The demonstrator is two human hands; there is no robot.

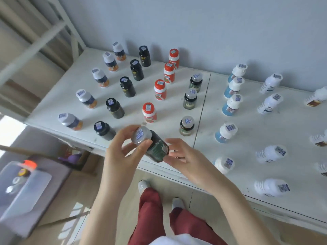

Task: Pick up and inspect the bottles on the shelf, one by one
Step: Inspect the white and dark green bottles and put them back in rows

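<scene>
A dark green bottle [155,146] with a silver cap is held tilted above the front edge of the white shelf [256,138]. My left hand [123,147] pinches its cap between thumb and fingers. My right hand [184,160] supports the bottle's base with thumb and fingers. Standing on the shelf in rows are several bottles: white-capped ones with dark labels [86,99], black ones [127,86], red-capped ones [160,89], green ones with silver caps [187,125], blue ones with white caps [231,105] and white ones [269,103].
A grey wall [194,32] backs the shelf. White shelf posts [53,27] rise at the left. On the floor at lower left sits a clear plastic bin [23,184] with small items. My legs in red trousers [159,218] stand before the shelf edge.
</scene>
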